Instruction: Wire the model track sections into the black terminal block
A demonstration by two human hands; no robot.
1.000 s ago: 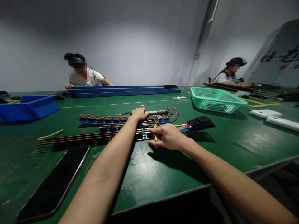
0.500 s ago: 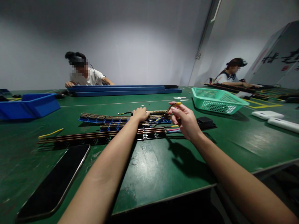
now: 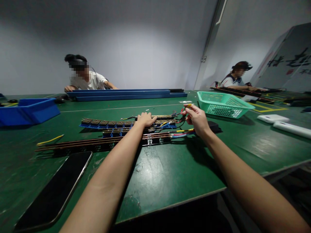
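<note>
My left hand [image 3: 145, 119] rests on top of the slim metal-railed strips [image 3: 111, 122], fingers bent over the far one; whether it grips them is hidden. To its right, my right hand [image 3: 196, 119] is raised above the strips' wired end, thumb and finger pinching a yellow-tipped wire [image 3: 188, 105]. Red and black wires hang beside its fingers. Nearest me lies a longer dark strip with copper-coloured rails [image 3: 82, 143], with yellow, red and blue wires [image 3: 182, 134] at its right end.
A phone [image 3: 54, 191] lies front left, a blue bin [image 3: 26, 111] further back. Behind my right hand stand a green basket [image 3: 223, 105] and white devices [image 3: 273, 118]. Blue channels [image 3: 121, 94] lie at the far edge; one person [image 3: 89, 79] sits behind them, another [image 3: 234, 79] at the right.
My right hand has moved a little to the right with the yellow-tipped wire, and more red and black wire shows beside it. My left hand stays on the strips.
</note>
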